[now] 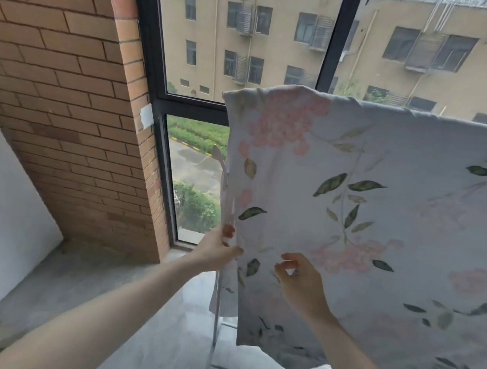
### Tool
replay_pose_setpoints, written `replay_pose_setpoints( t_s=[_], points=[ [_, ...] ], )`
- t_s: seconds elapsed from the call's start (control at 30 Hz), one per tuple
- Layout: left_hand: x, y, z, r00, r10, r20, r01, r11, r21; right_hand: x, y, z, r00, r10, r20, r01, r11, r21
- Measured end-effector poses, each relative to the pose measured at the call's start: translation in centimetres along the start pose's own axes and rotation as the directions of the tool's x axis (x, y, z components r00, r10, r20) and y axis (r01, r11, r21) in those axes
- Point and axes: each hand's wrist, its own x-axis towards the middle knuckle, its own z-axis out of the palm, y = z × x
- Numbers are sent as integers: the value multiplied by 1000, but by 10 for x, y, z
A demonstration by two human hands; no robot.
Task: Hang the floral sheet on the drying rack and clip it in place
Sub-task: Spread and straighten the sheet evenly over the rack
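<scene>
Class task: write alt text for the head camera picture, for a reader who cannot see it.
A floral sheet hangs over a drying rack by a window. The left hand pinches its side edge; the right hand hovers loosely curled in front. No clip shows.

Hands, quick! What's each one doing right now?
Left hand: pinching the side edge of the sheet.
Right hand: fingers curled at the sheet's front; whether it grips the cloth cannot be told.
</scene>
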Motion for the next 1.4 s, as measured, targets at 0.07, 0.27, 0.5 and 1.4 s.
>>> replay_pose_setpoints(
  t_s=[0.07,0.27,0.5,1.4],
  points=[
    [14,-16,15,998,-47,44,46,999,15,-6,9,0,999,16,-29,-16,1000,19],
    [42,-39,44,994,-27,102,22,998,52,-23,19,-11,997,20,-71,-17,999,49],
    [29,-82,38,997,47,-69,-21,943,333,-35,-4,-41,984,-99,-146,98,995,-14],
    [51,-78,10,957,249,-150,-184,918,352,35,-188,-145,541,-796,-273,494,563,-663]
  ],
)
